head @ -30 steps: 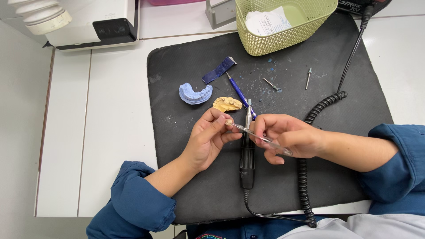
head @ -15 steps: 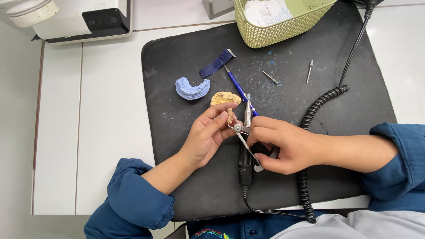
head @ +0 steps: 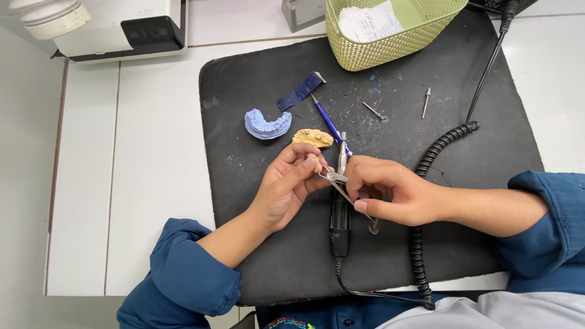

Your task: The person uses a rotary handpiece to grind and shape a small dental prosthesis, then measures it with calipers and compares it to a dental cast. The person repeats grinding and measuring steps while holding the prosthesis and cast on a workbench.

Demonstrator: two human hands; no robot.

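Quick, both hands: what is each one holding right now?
Left hand: closed, pinching a small tooth-coloured piece at its fingertips.
Right hand: closed on a metal caliper-like tool, its tips at the piece.

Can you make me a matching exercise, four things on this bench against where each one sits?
Things:
1. pale blue dental cast
2. yellow dental cast
3. green woven basket
4. black handpiece

Places:
A. top edge of the black mat
B. lying under both hands
C. left edge of the mat
D. just above the left hand

Pairs: 1-C, 2-D, 3-A, 4-B
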